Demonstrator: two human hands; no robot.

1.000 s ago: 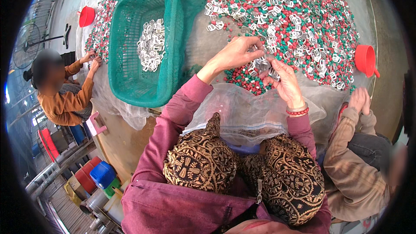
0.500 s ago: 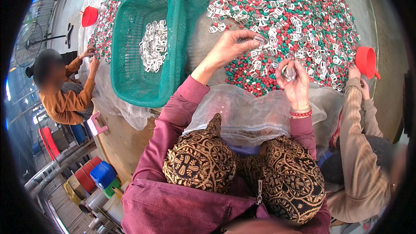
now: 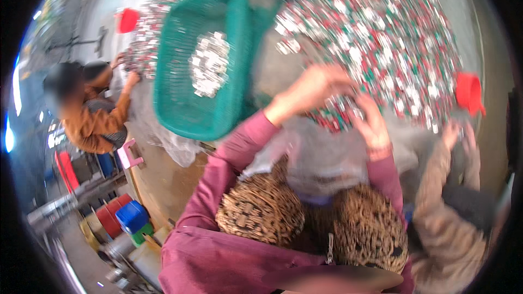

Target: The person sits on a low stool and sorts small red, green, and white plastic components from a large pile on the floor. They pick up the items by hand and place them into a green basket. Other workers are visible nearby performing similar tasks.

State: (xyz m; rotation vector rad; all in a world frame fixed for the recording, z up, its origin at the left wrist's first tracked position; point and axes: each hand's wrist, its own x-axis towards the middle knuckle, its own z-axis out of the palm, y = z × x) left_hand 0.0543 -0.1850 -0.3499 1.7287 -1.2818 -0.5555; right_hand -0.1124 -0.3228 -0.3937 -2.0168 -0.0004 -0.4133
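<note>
My left hand hangs over the near edge of a pile of small red, green and white pieces mixed with silvery slide buckles. Its fingers curl toward my right hand and are smeared by motion, so what they hold is unclear. Close by on the right, my right hand is turned up with bent fingers around something silvery, apparently buckles. Left of my arm stands a green mesh-lined basket with a heap of silvery buckles inside.
Translucent netting lies between the pile and my patterned trousers. A red scoop sits at the right, near a co-worker's hands. Another co-worker works at the left by a second red scoop.
My left hand has come right and down, close to my right hand. The view has shifted and blurred. The right co-worker's hands have drawn back from the red scoop.
</note>
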